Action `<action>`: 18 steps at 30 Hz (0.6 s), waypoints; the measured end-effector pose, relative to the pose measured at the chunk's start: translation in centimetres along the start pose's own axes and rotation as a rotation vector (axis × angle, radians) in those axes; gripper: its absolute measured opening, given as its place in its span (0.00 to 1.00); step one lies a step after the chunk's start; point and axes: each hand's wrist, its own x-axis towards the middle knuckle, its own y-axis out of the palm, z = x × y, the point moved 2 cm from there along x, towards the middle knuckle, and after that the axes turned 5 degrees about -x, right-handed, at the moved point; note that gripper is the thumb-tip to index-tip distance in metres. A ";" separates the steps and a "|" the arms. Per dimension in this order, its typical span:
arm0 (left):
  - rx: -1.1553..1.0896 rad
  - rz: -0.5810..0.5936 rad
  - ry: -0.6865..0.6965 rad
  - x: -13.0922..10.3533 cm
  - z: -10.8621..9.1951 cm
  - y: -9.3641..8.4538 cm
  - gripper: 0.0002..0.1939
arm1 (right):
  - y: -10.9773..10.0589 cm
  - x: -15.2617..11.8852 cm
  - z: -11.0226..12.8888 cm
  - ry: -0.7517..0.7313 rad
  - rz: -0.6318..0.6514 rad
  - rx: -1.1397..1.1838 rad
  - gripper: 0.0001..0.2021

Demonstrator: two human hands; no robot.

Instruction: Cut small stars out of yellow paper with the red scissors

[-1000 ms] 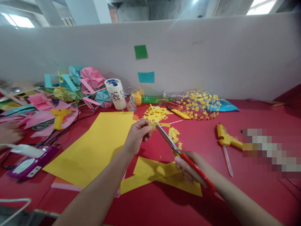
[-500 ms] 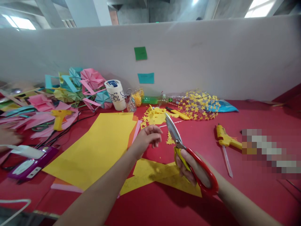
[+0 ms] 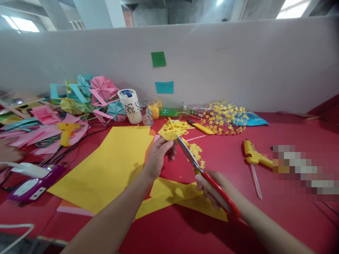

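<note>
A small piece of yellow paper is pinched in my left hand. My right hand grips red-handled scissors, their blades looking closed and pointing up-left. The blade tips meet the edge of the paper near my left fingertips. Just right of the blades lie small cut yellow stars. Behind my left hand is a heap of yellow paper scraps. Yellow paper strips lie on the red table below both hands.
Large yellow sheets lie left, over orange and pink ones. A white cup, paper flowers and a glue gun stand behind. A purple power strip and another person's hand are far left. Another glue gun lies right.
My left hand, empty before, now holds the yellow paper piece taken from the heap. The scissors have swung left and lower, their tips now at the paper. More small stars show on the table.
</note>
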 end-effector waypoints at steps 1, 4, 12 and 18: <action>0.005 -0.009 0.002 0.0 0.0 0.0 0.10 | 0.0 0.0 0.0 0.000 0.000 -0.005 0.24; 0.017 -0.051 -0.003 0.0 -0.1 -0.1 0.12 | 0.0 0.0 0.2 -0.037 0.007 -0.043 0.25; 0.046 -0.066 0.001 0.1 0.0 -0.1 0.12 | -0.4 -0.2 0.5 -0.137 0.095 -0.031 0.24; 0.081 -0.079 -0.009 0.0 -0.2 -0.1 0.13 | -0.4 -0.3 0.6 -0.144 0.097 -0.078 0.25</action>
